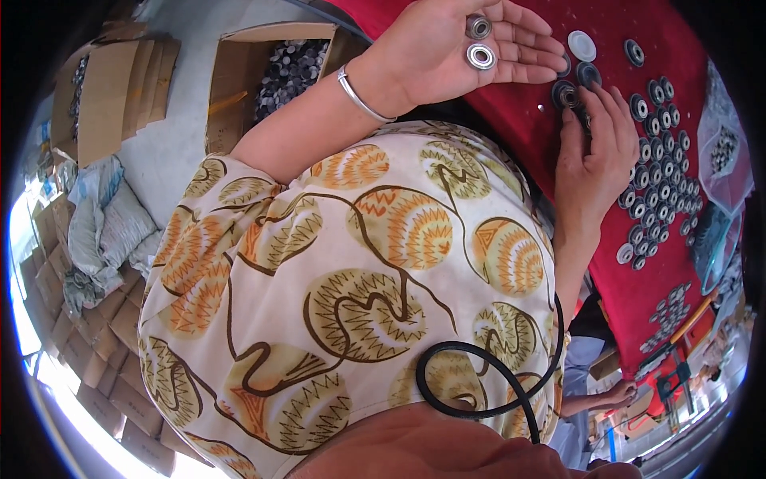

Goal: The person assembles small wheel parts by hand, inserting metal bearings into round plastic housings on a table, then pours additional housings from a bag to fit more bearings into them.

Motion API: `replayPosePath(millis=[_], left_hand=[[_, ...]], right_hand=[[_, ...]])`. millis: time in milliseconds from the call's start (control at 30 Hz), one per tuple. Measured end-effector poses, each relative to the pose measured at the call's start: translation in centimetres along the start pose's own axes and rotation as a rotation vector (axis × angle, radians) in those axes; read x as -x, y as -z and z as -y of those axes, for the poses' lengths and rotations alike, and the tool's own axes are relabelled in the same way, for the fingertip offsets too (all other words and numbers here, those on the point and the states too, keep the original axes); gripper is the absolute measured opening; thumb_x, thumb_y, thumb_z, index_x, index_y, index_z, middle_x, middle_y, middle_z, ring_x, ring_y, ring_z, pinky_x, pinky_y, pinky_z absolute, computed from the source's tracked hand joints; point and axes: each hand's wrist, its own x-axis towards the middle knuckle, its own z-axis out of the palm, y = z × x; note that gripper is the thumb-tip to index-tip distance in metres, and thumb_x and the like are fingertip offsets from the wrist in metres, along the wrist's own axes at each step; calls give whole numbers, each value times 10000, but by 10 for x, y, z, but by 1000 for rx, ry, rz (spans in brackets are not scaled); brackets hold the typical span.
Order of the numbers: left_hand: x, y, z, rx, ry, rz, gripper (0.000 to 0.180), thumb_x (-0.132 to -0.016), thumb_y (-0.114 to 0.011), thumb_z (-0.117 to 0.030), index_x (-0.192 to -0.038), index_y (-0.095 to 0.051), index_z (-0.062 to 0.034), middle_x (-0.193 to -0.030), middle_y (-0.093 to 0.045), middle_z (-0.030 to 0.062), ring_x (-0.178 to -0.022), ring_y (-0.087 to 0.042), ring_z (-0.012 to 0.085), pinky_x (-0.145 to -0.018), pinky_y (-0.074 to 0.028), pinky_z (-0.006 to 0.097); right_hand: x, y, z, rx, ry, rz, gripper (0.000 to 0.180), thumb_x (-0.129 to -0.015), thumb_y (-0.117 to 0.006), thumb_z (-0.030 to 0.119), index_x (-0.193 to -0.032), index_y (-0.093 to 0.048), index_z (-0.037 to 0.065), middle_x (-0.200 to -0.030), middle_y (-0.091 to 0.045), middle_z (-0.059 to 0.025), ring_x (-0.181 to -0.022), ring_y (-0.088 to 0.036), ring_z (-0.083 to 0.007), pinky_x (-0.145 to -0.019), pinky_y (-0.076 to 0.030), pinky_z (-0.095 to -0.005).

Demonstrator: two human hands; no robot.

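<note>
My left hand (pixel 447 52) is turned palm up with its fingers stretched out flat. Two metal ball bearings lie on it: one bearing (pixel 480 57) near the base of the fingers, another bearing (pixel 478 27) beside it. My right hand (pixel 598 148) rests over the red cloth, thumb and fingers curled together around a small dark piece, mostly hidden by the fingers. Just beyond its fingertips are a dark round wheel (pixel 565 95) with a metal centre and a dark disc (pixel 588 75). A white round cap (pixel 582 46) lies farther off.
Many dark wheels with metal centres (pixel 656 172) cover the right of the red cloth (pixel 618 279). Clear plastic bags (pixel 724 152) lie along its edge. An open carton (pixel 231 88) of small parts stands on the left, near sacks (pixel 112 223). Another person's hand (pixel 621 394) shows lower right.
</note>
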Motion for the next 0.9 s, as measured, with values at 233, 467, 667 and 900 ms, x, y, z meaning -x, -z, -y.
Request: replayPosePath(millis=[233, 467, 667, 900], left_hand=[[-1, 0, 0, 12, 10, -18, 519, -1061, -357, -395, -1159, -595, 55, -1193, -629, 236, -1141, -608, 343, -1039, -470, 458], [-5, -4, -4, -22, -2, -31, 526, -1067, -331, -389, -1149, -595, 59, -1170, -634, 231, -1132, -610, 339, -1037, -474, 460], [-12, -7, 1, 4, -56, -14, 540, -1064, -335, -405, -1154, -590, 63, -1166, -634, 224, -1134, -608, 334, -1043, -471, 468], [-14, 2, 13, 145, -8, 122, 634, -1032, -366, -528, -1225, -554, 46, -1277, -588, 214, -1220, -552, 337, -1086, -422, 470]], right_hand=[[8, 3, 9, 44, 39, 48, 298, -855, -673, 73, -1153, -686, 85, -1203, -662, -64, -1219, -571, -264, -1064, -354, -447], [11, 13, 22, 306, 73, 199, 316, -890, -596, 76, -1198, -667, 84, -1246, -641, -58, -1254, -541, -245, -1110, -291, -498], [8, 6, 27, 399, 125, 223, 284, -915, -553, 117, -1170, -662, 57, -1243, -640, -80, -1237, -552, -243, -1121, -286, -503], [-3, 3, 16, -105, 43, -70, 310, -856, -690, 88, -1165, -678, 58, -1127, -680, -94, -1096, -621, -281, -991, -424, -441]])
